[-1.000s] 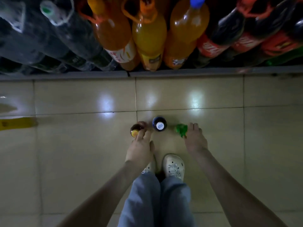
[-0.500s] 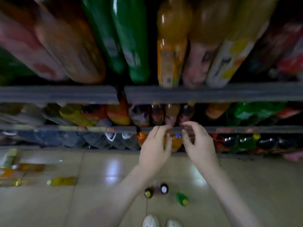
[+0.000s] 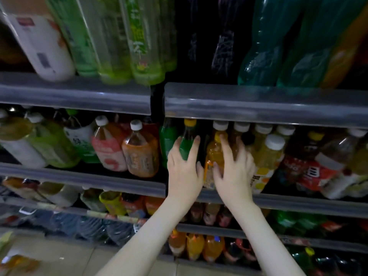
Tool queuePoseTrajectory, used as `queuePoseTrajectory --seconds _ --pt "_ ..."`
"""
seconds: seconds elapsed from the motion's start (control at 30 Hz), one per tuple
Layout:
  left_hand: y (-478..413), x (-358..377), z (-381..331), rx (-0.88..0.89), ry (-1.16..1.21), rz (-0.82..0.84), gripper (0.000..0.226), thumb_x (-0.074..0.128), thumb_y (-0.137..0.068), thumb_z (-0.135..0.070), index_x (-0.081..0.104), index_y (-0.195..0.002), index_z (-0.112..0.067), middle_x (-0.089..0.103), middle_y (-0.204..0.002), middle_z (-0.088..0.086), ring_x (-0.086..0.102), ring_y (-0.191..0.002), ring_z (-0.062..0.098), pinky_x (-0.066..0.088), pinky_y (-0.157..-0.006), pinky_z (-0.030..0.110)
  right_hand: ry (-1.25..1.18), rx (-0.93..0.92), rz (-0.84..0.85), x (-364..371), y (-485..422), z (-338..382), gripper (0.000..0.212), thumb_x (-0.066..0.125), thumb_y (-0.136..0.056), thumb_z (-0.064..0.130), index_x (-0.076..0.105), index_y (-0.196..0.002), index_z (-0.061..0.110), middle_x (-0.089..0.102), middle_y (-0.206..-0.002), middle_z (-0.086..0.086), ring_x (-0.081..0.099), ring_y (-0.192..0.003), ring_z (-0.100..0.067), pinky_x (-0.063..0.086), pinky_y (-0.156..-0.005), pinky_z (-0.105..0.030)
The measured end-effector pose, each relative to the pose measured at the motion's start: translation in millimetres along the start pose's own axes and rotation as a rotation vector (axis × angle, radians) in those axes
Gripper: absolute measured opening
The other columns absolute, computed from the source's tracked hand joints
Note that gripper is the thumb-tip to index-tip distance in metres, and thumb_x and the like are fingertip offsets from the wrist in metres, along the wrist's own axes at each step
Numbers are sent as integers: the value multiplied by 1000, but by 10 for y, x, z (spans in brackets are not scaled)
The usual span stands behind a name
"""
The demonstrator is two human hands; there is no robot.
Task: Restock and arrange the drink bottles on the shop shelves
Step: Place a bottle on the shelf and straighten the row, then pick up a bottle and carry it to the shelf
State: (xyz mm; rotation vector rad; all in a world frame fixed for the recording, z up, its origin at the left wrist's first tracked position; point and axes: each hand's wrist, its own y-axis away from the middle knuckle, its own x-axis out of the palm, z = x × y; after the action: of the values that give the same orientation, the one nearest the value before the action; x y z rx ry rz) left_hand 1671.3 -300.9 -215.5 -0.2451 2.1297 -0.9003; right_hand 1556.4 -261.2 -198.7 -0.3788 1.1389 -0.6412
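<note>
While both arms stretch up to the middle shelf (image 3: 298, 204), the left hand (image 3: 184, 170) grips a green bottle (image 3: 186, 145) with a yellow cap, fingers spread to either side of its body and thumb towards the right; the right hand (image 3: 234, 172) holds an orange bottle (image 3: 214, 154) just beside it, thumb across the label and fingers reaching round its far side; both bottles stand upright at the front of the shelf, close under the upper shelf rail (image 3: 258, 105); a pale yellow bottle (image 3: 267, 158) with a white cap stands just right of the right hand, with more white caps in a row behind; left of the divide, two brown tea bottles (image 3: 141, 154) lean on the neighbouring shelf; lower shelves carry further bottles, too blurred to name.
</note>
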Motion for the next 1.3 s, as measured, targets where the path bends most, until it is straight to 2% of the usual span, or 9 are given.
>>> queuePoseTrajectory --seconds 0.17,0.3,0.47,0.6,0.7,0.87,1.0,1.2,1.3 --pt "81 120 -39 93 69 99 58 58 -84 -13 42 -140 -21 32 -142 21 32 -127 36 24 -109 42 168 -46 48 69 -27 -74 85 65 -80 30 19 -151 30 36 -148 -15 30 -131 -32 20 -109 -56" --pt "44 235 -130 159 180 211 72 56 -86 -17 21 -149 -24 21 -148 17 24 -133 33 23 -110 40 200 16 12 36 -20 -150 92 69 -73 25 21 -151 26 30 -151 -15 23 -138 -32 11 -111 -54" --pt "-121 457 -259 152 187 267 92 61 -83 -12 0 -149 -32 27 -145 24 33 -129 43 35 -105 51 69 39 71 -2 -147 -325 78 66 -76 9 34 -147 19 14 -152 -16 26 -136 -40 28 -110 -50" --pt "-134 430 -326 73 217 185 87 71 -74 -6 18 -142 -23 43 -123 26 46 -103 43 48 -82 54 -17 -32 11 -143 -129 -370 62 66 -83 8 44 -140 17 26 -140 -12 36 -128 -31 31 -105 -34" --pt "21 312 -314 127 243 88 77 75 -75 -10 28 -135 -19 39 -121 20 48 -100 43 51 -76 49 -71 -105 -78 -260 9 -428 50 64 -88 17 49 -136 13 33 -125 -9 45 -113 -25 42 -95 -31" --pt "217 142 -196 205 250 47 68 74 -80 -11 30 -131 -17 38 -126 20 47 -111 37 51 -87 47 -242 -71 -3 -362 229 -545 46 51 -93 28 46 -137 13 51 -129 -1 43 -121 -7 34 -103 -16" --pt "248 16 -118 191 266 95 64 69 -86 -17 29 -136 -16 45 -126 25 52 -112 36 48 -91 31 -327 -26 -13 -468 312 -514 43 54 -88 25 54 -127 8 53 -119 7 43 -115 4 29 -99 -1" --pt "456 -388 -41 233 405 11 69 68 -84 -20 21 -135 -16 40 -130 18 44 -123 25 37 -105 21 -327 -63 -77 -739 491 -473 32 57 -91 28 53 -118 12 56 -107 6 51 -100 2 39 -89 -3" --pt "750 -564 67 157 433 75 70 69 -81 -26 24 -134 -19 42 -130 10 44 -122 15 38 -103 20 -346 -11 45 -840 629 -461 31 59 -90 28 54 -118 18 59 -104 9 54 -94 1 41 -83 -3"
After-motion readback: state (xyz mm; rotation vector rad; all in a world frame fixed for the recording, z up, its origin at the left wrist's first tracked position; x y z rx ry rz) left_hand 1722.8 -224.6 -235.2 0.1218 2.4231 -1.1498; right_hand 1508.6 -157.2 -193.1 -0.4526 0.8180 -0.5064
